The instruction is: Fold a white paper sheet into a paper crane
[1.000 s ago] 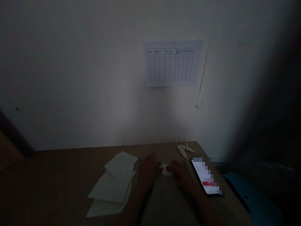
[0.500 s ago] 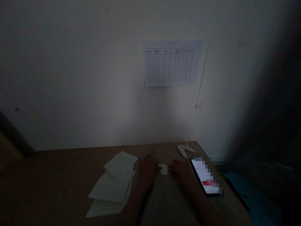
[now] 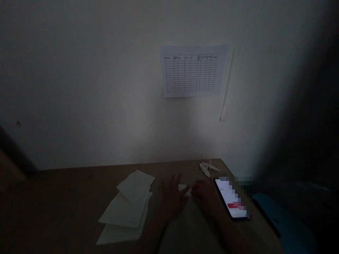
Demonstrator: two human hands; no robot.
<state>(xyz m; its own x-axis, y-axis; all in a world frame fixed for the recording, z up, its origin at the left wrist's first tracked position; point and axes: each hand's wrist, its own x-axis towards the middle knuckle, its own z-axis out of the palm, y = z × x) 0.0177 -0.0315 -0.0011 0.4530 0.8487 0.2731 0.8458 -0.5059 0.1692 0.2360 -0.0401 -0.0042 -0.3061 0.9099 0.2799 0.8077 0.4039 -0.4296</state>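
While the light stays low, the pale wall [image 3: 79, 88] fills most of the view, and below it runs the brown table [image 3: 66, 197]. Up on that wall hangs a printed grid sheet [image 3: 192, 70], flat and level. Down on the table, left of centre, lies a loose stack of paper sheets [image 3: 127, 208], the top sheet turned at an angle to the ones under it. Far right, a blue object [image 3: 283, 218] sits in shadow at the table's edge; what it is, I can't make out. Just beside it a phone [image 3: 230, 199] lies face up, screen lit.

Now the hands, both down between the stack and the phone. The left hand [image 3: 172, 197] is flat on the table, fingers spread wide, its fingertips at the left edge of a small folded paper piece [image 3: 184, 188]. The right hand [image 3: 205, 195] sits at the piece's right edge, fingers curled; whether it pinches the paper, too dark to tell. Behind the right hand, near the wall, rest some white folded paper figures [image 3: 208, 167], apart from both hands.
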